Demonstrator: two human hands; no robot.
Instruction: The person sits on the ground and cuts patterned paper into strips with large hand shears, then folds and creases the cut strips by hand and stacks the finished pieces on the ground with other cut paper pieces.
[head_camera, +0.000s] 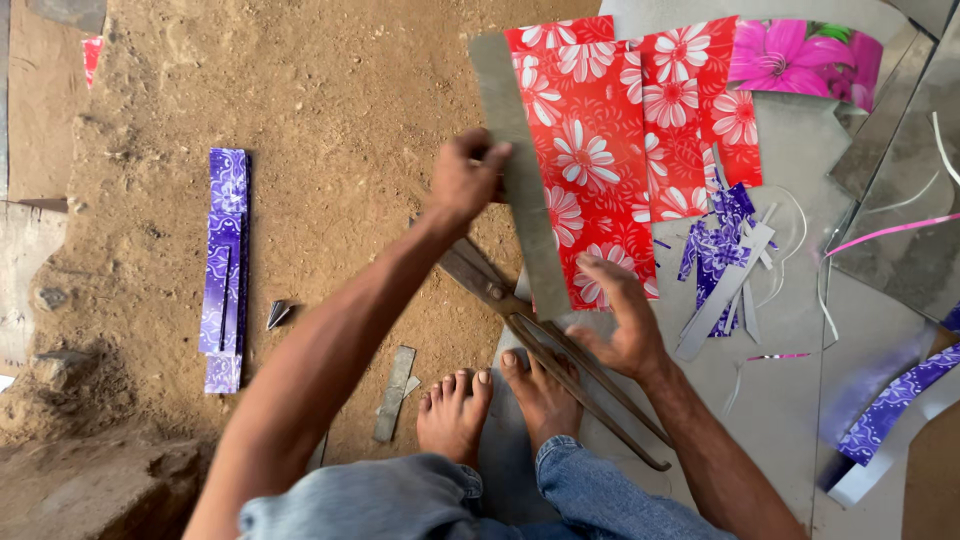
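1. Your left hand (468, 180) pinched the grey edge of the red flowered sheet (585, 160), thumb on top and fingers curled beneath it.
2. Your right hand (622, 318) lay flat with fingers spread, pressing down on the lower corner of that same sheet.
3. The sheet sat between both hands, tilted, with its grey underside turned up as one long strip along the left edge.
4. One pair of large metal shears (545, 335) lay under the sheet, its two long handles running down to the right past your right wrist.
5. Your two bare feet (500, 400) rested just below the shears; the right foot touched the handles.
6. A second red flowered sheet (700, 110) lay beside the first, overlapping it, and one pink flowered sheet (800, 58) lay beyond that at the top right.
7. A heap of purple patterned offcuts (718, 250) mixed with grey slivers lay right of your right hand; I could not count them.
8. One purple patterned strip (895, 400) lay far right on the grey sheets (800, 400).
9. On the dirt floor (330, 110) to your left lay one stack of long purple strips (225, 270), one small metal cone (277, 315) just beside it, and one grey strip (393, 392) near your left foot.
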